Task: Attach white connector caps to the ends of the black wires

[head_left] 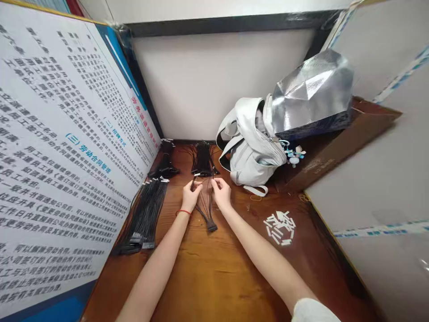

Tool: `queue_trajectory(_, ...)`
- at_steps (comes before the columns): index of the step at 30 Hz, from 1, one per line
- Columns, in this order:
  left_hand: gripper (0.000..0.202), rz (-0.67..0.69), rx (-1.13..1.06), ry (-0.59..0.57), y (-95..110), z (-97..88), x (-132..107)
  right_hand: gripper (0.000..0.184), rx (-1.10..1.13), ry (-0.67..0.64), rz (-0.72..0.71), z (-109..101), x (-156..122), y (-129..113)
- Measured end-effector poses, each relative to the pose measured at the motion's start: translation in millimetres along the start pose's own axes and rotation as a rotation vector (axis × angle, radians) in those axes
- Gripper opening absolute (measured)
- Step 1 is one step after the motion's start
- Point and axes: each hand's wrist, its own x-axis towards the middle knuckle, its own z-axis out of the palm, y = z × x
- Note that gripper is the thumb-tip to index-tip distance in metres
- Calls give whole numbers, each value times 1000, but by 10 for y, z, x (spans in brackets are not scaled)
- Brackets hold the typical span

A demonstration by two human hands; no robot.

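— On the wooden desk [231, 277], dead centre, what have we got?
— Left hand [191, 197] and right hand [221, 194] pinching thin black wires [204, 210], fingers [216, 182] closed on the strands, the bunch drooping nearer!
— Around them?
— Black wire bundles [147, 214] to the left, another [203, 158] far, white plastic pieces [279, 228] right!

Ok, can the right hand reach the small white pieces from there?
Probably yes. The right hand pinches a black wire bundle, so it would have to let go, but the small white pieces lie off to its right, with only a few specks on the wooden desk between.
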Motion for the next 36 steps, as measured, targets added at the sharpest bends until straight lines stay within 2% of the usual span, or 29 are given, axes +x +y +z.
queue_trajectory(10, 17, -2, 4, 22, -33, 15, -7, 28, -2, 69, -36, -18, -13, -16)
queue_trajectory(14, 16, 17, 16, 43, -28, 14, -11, 24, 9, 17, -44, -11, -32, -51)
queue_trajectory(18, 15, 24, 21, 45, -13, 16, -12, 23, 104, -35, 16, 1, -43, -56)
queue_trajectory(24, 13, 2, 0, 50, -5, 21, -11, 22, 21, 96, -88, -17, -12, -25)
queue_trajectory(27, 13, 3, 2, 52, -15, 19, -8, 22, 25, 105, -108, -29, 2, -8)
queue_trajectory(32, 14, 1, -15, 45, -52, 12, 2, 20, 53, 81, -9, -22, 8, 15)
queue_trajectory(36, 17, 4, -43, 8, -86, -1, 13, 22, 41, 166, -3, -11, 10, 21)
